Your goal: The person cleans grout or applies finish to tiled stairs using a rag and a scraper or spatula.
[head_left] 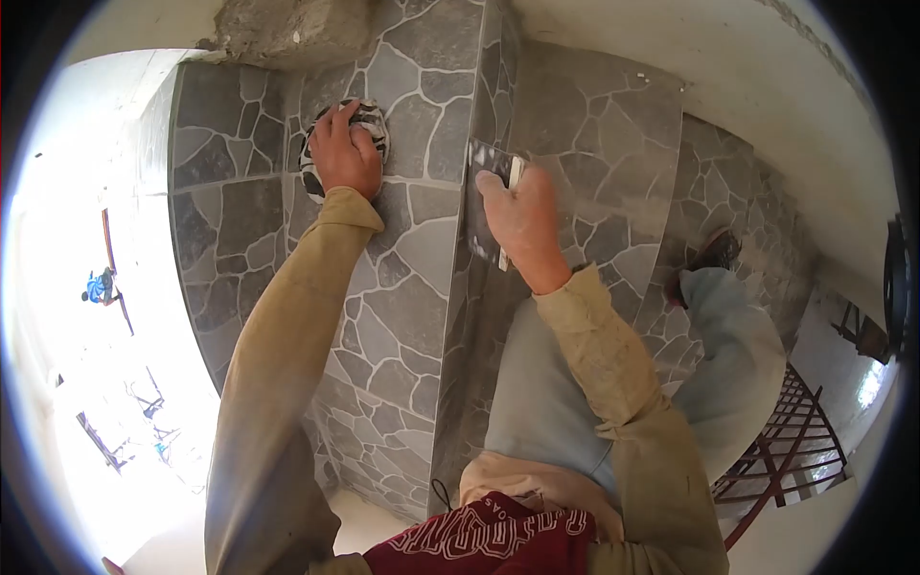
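My left hand (pixel 347 158) presses a bundled black-and-white cloth (pixel 372 120) onto the stone-patterned tiled step, its fingers bent over the cloth. To the right, my right hand (pixel 517 216) is closed round the pale handle of a flat trowel (pixel 484 158). The trowel's dark, smeared blade lies along the riser just beyond the step's edge (pixel 460 172). Light joints run between the grey stone shapes of the tiles (pixel 417 125).
Lower tiled steps (pixel 613 144) lie to the right, with my shoe (pixel 717 249) on one. A plastered wall (pixel 767 105) borders them. A dark red lattice railing (pixel 791 441) stands lower right. Far left, a person in blue (pixel 98 286) is in a bright area below.
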Demonstrator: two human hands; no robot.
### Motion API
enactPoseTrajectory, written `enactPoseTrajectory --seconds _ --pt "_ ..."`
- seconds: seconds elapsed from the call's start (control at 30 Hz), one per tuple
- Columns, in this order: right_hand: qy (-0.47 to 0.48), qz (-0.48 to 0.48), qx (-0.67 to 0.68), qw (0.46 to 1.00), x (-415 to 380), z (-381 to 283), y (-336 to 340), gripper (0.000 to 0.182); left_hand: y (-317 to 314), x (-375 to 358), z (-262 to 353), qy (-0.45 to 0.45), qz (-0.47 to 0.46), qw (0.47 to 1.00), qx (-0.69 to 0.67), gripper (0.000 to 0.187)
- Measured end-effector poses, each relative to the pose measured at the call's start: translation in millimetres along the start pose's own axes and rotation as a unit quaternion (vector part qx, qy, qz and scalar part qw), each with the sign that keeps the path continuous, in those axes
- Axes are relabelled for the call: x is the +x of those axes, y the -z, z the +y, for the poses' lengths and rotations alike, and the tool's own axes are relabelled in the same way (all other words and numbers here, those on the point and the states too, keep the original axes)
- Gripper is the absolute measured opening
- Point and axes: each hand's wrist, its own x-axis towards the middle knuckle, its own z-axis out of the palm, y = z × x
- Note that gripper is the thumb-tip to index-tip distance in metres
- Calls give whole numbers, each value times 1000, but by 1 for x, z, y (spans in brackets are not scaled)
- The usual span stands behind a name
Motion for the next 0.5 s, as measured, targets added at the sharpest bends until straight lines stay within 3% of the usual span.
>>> enactPoseTrajectory --seconds 0.07,0.13,0.2,0.23,0.3,0.33,0.4,0.5 --pt "74 60 5 995 11 12 -7 22 4 -5 3 3 -11 1000 -6 37" --pt "68 109 -17 992 44 17 -7 22 6 -1 7 14 -16 1000 -12 38" --pt "-54 35 98 993 68 21 0 18 2 2 7 5 -9 1000 -9 38" --pt "-84 23 257 962 61 29 -2 15 4 -1 4 5 -12 1000 1 38" --pt "-170 -19 178 969 16 10 11 17 5 -3 3 4 -12 1000 3 38" --pt "-166 -17 178 970 -5 17 5 17 4 -1 4 8 -11 1000 5 37" --pt "-10 44 110 993 -40 45 -18 18 2 0 4 -1 -7 1000 -2 37" --pt "-27 111 87 990 -16 40 -8 23 5 -1 5 -3 -11 1000 -12 37"
